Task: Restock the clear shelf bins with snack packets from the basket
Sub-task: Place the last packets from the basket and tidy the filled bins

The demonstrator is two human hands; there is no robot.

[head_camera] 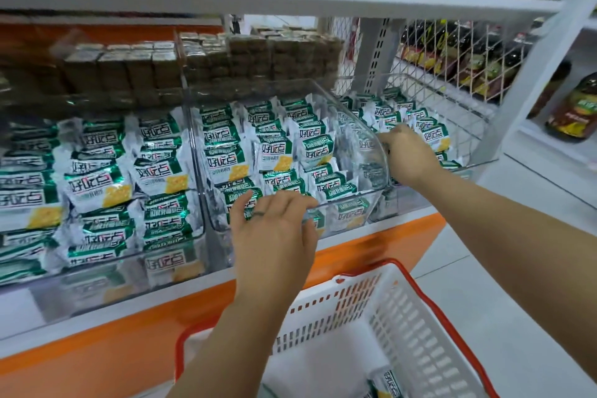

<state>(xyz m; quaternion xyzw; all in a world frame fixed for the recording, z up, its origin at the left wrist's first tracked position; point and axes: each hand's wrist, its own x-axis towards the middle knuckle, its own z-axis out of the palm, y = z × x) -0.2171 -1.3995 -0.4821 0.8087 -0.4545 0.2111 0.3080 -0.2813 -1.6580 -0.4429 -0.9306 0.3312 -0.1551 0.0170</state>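
Green-and-white foil snack packets fill the middle clear plastic shelf bin almost to its front lip. The left hand lies over that lip, fingers nearly straight and together, touching the front packets and holding nothing. The right hand reaches into the right-hand clear bin, just behind the curved wall between the two bins. Its fingers are curled, but it cannot be told whether they grip a packet or the wall. One spare packet lies on the floor of the white slotted plastic basket with a red rim. It sits below both hands on the person's side, partly cut off by the frame. The left hand is probably nearer to it.
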